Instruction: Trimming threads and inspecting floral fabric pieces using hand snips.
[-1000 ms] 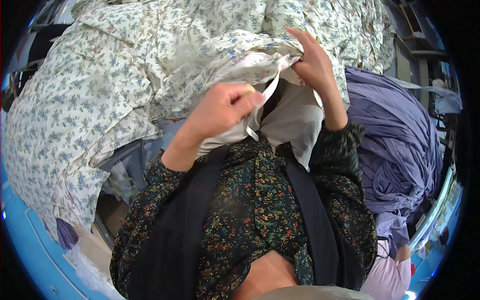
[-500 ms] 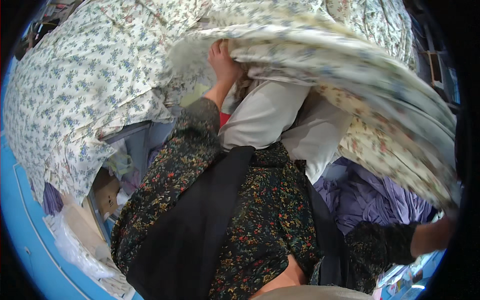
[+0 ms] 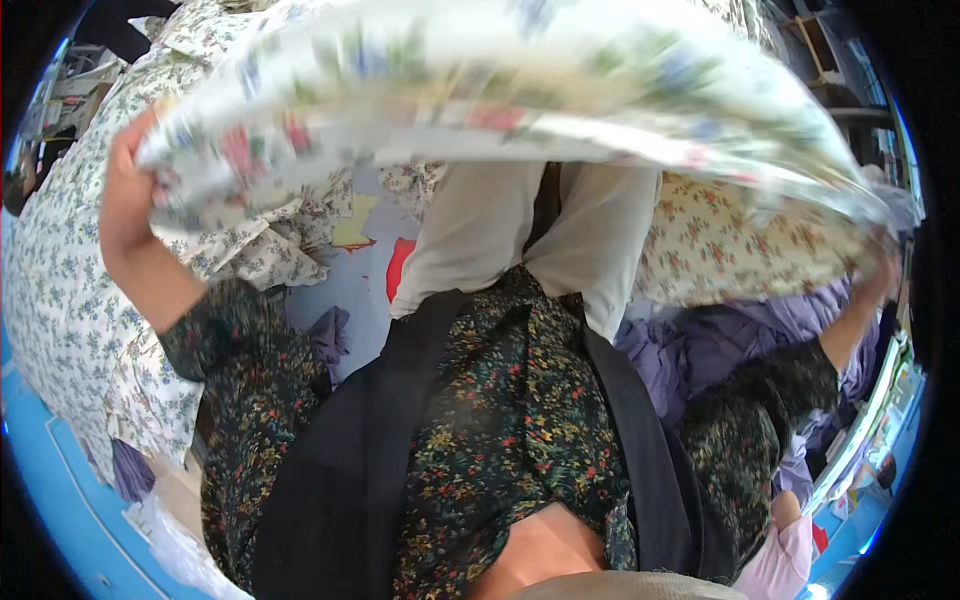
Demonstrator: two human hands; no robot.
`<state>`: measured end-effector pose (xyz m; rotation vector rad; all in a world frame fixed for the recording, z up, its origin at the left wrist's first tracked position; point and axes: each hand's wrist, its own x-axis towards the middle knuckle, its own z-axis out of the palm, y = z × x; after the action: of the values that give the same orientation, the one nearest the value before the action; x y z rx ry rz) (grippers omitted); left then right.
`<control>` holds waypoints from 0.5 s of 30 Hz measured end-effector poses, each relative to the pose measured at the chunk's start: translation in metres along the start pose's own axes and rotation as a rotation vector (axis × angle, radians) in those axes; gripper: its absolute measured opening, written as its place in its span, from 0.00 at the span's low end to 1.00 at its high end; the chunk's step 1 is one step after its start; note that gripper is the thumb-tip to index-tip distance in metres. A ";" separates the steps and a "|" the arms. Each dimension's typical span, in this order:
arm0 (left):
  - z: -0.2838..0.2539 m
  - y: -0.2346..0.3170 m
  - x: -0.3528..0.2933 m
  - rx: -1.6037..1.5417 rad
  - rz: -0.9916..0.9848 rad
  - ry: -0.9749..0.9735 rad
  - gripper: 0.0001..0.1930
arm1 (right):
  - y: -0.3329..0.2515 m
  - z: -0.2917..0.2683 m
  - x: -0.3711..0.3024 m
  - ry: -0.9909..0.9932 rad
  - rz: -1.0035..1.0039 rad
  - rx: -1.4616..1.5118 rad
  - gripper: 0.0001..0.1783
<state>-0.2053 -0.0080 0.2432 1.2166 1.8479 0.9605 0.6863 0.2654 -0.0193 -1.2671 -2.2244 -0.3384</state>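
Note:
A large white floral cloth [image 3: 450,90], blurred by motion, stretches in a raised arc across the view between my two hands. My left hand [image 3: 130,200], at the far left, has its fingers closed around that cloth's edge. At the far right my right hand [image 3: 876,268] is at the cloth's other end, closed on it, though smeared by motion. Below the cloth on the right hangs a cream fabric [image 3: 745,245] with small reddish flowers; whether it is part of the same piece I cannot tell. My light trousers show beneath the arc.
More floral fabric [image 3: 60,260] is heaped along the left side. Purple fabric [image 3: 690,360] lies bunched at the right. A red piece [image 3: 400,268] is beside my leg. Clear plastic [image 3: 180,545] lies over the blue floor [image 3: 60,480]. A pink-clothed person [image 3: 780,560] is at lower right.
My left hand has moved from the middle out to the far left with the cloth. My right hand has risen. The cloth now spans wide between them, uncovering a pale surface.

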 end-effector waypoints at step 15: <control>0.233 -0.135 -0.026 0.087 0.051 -0.139 0.10 | -0.465 -0.002 0.025 -0.570 0.843 1.101 0.11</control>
<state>-0.0523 -0.0250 0.0207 1.3540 1.7724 0.8087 0.2815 0.0390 0.0209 -1.4997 -1.5070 1.4806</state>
